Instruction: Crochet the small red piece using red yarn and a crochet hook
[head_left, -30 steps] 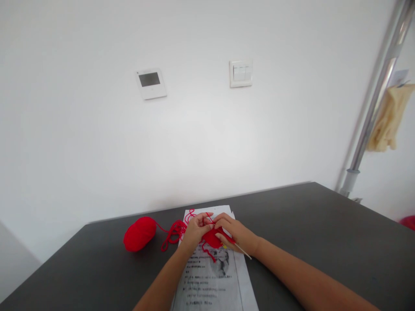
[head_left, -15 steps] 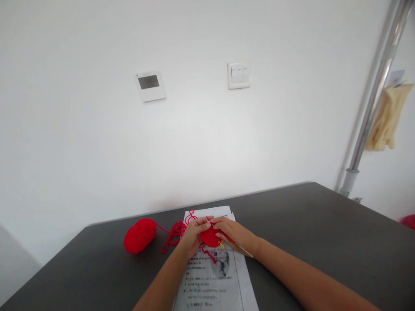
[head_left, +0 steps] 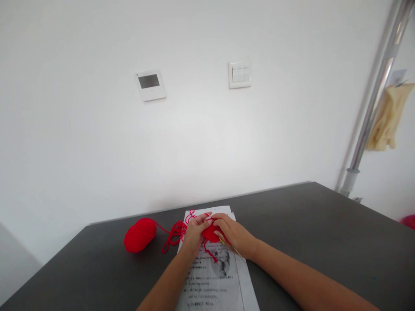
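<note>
Curled, the left hand (head_left: 195, 232) pinched round red yarnwork (head_left: 210, 234), the right hand (head_left: 234, 236) a slim pale rod (head_left: 239, 253), the yarnwork between them near white paper's far edge (head_left: 223, 209).

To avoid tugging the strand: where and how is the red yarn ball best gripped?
Probably across the rounded middle of the red yarn ball, coming from above and the left. The oval lies on the dark table, its strand leaving at the upper right toward the loose coils, so that end is better avoided.
</note>
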Demonstrator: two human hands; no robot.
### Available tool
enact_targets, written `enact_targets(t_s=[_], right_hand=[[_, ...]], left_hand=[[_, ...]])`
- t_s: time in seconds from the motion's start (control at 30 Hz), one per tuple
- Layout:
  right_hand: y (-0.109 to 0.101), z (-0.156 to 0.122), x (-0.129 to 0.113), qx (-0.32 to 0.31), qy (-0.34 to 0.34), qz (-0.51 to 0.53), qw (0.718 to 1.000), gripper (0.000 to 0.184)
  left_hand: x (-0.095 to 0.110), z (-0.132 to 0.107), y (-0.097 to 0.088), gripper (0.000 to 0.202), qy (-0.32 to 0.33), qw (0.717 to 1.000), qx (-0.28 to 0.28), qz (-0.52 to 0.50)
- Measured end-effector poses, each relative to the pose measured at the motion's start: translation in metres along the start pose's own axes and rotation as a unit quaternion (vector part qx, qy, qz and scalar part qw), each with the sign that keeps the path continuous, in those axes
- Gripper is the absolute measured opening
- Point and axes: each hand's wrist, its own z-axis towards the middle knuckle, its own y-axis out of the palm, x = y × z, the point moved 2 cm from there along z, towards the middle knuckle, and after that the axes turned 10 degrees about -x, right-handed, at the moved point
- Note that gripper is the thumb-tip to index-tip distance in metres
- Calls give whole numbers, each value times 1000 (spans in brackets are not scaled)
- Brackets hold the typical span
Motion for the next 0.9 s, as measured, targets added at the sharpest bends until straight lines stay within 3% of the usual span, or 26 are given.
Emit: enact_targets(t_s=[0.4, 0.7, 0.9], right_hand=[[3, -1, 3, 7, 15, 39, 999, 16], [6, -2, 7, -17, 20, 69, 997, 15], [2, -3, 7, -12, 31, 85, 996, 14]], left_hand=[[0, 4, -10, 43, 52, 986, 14, 155], [3, 10, -17, 43, 36, 974, -7, 222], [5, 12, -26, 40, 52, 963, 22, 264]])
